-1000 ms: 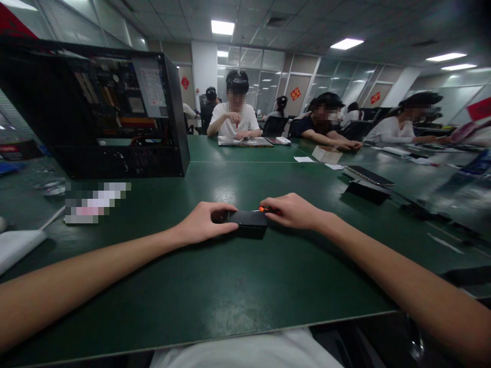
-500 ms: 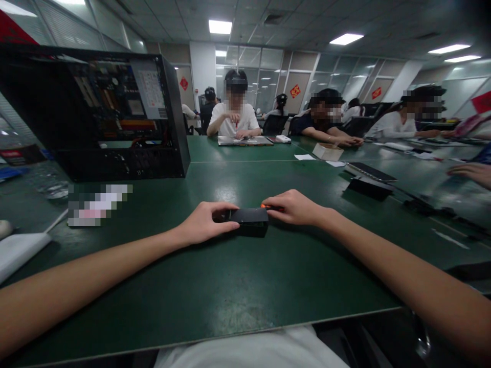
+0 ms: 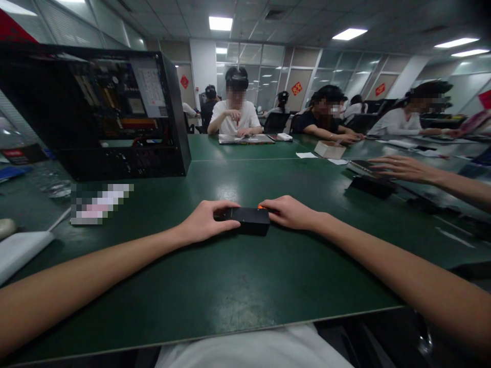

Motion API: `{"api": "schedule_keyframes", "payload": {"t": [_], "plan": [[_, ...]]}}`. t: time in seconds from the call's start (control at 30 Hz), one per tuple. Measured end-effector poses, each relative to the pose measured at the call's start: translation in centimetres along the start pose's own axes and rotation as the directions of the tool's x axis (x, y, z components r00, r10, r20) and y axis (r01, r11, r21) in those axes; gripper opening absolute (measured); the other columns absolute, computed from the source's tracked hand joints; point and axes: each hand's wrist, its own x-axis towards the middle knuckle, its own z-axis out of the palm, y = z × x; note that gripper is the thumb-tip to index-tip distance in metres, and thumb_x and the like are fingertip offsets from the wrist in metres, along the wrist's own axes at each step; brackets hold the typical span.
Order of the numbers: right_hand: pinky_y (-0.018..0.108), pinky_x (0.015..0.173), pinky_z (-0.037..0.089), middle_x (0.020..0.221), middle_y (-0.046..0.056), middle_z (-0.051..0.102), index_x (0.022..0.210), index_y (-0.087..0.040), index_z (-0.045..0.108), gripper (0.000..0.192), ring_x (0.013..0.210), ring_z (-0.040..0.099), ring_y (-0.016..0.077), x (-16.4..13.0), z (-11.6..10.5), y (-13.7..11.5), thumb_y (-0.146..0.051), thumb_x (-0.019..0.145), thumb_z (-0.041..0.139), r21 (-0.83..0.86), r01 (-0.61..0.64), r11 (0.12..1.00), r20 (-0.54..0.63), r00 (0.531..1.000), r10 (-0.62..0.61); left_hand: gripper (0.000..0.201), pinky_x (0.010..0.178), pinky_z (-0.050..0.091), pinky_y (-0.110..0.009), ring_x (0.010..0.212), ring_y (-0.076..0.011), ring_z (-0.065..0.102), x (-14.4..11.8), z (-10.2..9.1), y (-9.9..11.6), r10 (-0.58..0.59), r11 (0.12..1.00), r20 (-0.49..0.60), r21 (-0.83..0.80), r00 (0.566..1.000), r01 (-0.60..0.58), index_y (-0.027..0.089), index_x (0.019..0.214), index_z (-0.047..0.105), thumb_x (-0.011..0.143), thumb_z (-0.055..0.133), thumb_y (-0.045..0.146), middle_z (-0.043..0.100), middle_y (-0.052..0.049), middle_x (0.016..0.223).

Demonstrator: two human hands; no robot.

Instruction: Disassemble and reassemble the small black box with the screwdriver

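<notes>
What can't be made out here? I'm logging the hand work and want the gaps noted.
Head view only:
- Orange-tipped tool: nearly all hidden under the right hand; its kind cannot be told.
- Small black box: left end covered by the left hand; too dark for detail.
- Item on the green table at left: pixelated.
- Open computer case: parts too small to name.

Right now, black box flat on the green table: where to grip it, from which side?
Grip the black box across its two short ends, coming in from left and right. It lies flat and low, long side toward the camera. The left hand already clasps the left end; the right hand meets the right end, with an orange-tipped tool.
</notes>
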Motion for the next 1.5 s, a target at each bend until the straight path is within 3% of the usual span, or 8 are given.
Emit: {"api": "schedule_keyframes", "payload": {"t": [0.33,0.5,0.7,0.8,0.93,1.03,1.13,1.5], "plan": [[0.028,0.065,0.034,0.086,0.009,0.073,0.097,-0.017,0.069,0.032,0.072,0.062,0.0177,-0.3,-1.4,1.6,-0.038,0.101,0.046,-0.195,-0.09,0.977,0.054,0.993,0.103,0.053,0.089,0.055,-0.037,0.1,-0.027,0.07,0.8,-0.3,-0.7,-0.083,0.984,-0.151,-0.166,0.985,0.057,0.013,0.118,0.072,0.084,0.072,0.054,0.076,-0.011,0.111],[0.028,0.067,0.037,0.095,0.009,0.074,0.108,-0.018,0.07,0.038,0.08,0.066,0.0199,-0.2,-1.5,1.6,-0.048,0.101,0.048,-0.192,-0.255,0.948,0.018,0.965,0.263,0.053,0.074,0.054,-0.032,0.075,-0.0217,0.069,1.4,-0.4,-2.0,-0.172,0.978,-0.287,-0.167,0.942,0.128,0.012,0.084,0.073,0.092,0.058,0.062,0.076,-0.009,0.08],[0.03,0.074,0.045,0.104,0.009,0.073,0.112,-0.018,0.069,0.035,0.089,0.067,0.0211,0.2,-1.7,0.0,-0.044,0.102,0.048,-0.16,-0.289,0.944,-0.022,0.957,0.29,0.039,0.079,0.053,-0.034,0.087,-0.026,0.071,2.0,-1.9,-3.2,-0.078,0.975,-0.208,0.186,0.975,0.118,0.015,0.097,0.079,0.089,0.064,0.051,0.079,-0.009,0.096],[0.036,0.087,0.05,0.113,0.013,0.07,0.115,-0.016,0.067,0.041,0.101,0.066,0.0231,0.3,-1.9,-1.1,-0.047,0.105,0.042,-0.05,-0.214,0.976,-0.098,0.973,0.208,0.038,0.082,0.053,-0.037,0.088,-0.0277,0.071,2.4,-2.7,-3.8,-0.064,0.931,-0.205,0.341,0.977,0.133,0.015,0.1,0.078,0.088,0.064,0.048,0.079,-0.011,0.099],[0.042,0.103,0.048,0.133,0.016,0.063,0.135,-0.016,0.057,0.051,0.12,0.06,0.0254,0.6,-1.3,-3.3,-0.053,0.101,0.049,0.134,-0.064,0.989,-0.145,0.986,0.083,0.039,0.091,0.053,-0.04,0.099,-0.0304,0.071,2.7,-2.7,-4.2,-0.024,0.909,-0.21,0.402,0.977,0.108,0.014,0.111,0.076,0.089,0.063,0.043,0.077,-0.013,0.112],[0.047,0.105,0.048,0.139,0.018,0.061,0.144,-0.016,0.051,0.067,0.125,0.059,0.0304,0.9,-0.2,-5.3,-0.061,0.094,0.058,0.107,-0.046,0.993,-0.117,0.991,0.058,0.039,0.095,0.052,-0.04,0.103,-0.0301,0.07,2.7,-2.4,-4.3,0.019,0.903,-0.204,0.425,0.979,0.071,0.015,0.112,0.076,0.088,0.062,0.042,0.077,-0.013,0.114],[0.05,0.105,0.048,0.138,0.019,0.063,0.147,-0.016,0.049,0.063,0.124,0.061,0.0311,1.2,0.8,-6.6,-0.055,0.097,0.056,0.069,-0.047,0.997,-0.12,0.991,0.055,0.038,0.094,0.053,-0.039,0.101,-0.0294,0.07,2.7,-2.3,-4.3,0.018,0.905,-0.196,0.42,0.98,0.067,0.016,0.11,0.076,0.09,0.059,0.044,0.077,-0.012,0.111],[0.047,0.099,0.052,0.133,0.019,0.065,0.148,-0.014,0.048,0.059,0.116,0.064,0.0299,0.9,0.7,-6.7,-0.048,0.099,0.054,0.075,-0.043,0.996,-0.099,0.994,0.05,0.034,0.083,0.051,-0.035,0.09,-0.0263,0.07,2.4,-1.6,-3.7,0.054,0.898,-0.14,0.44,0.989,0.013,0.015,0.1,0.077,0.096,0.055,0.039,0.077,-0.011,0.1]]}}
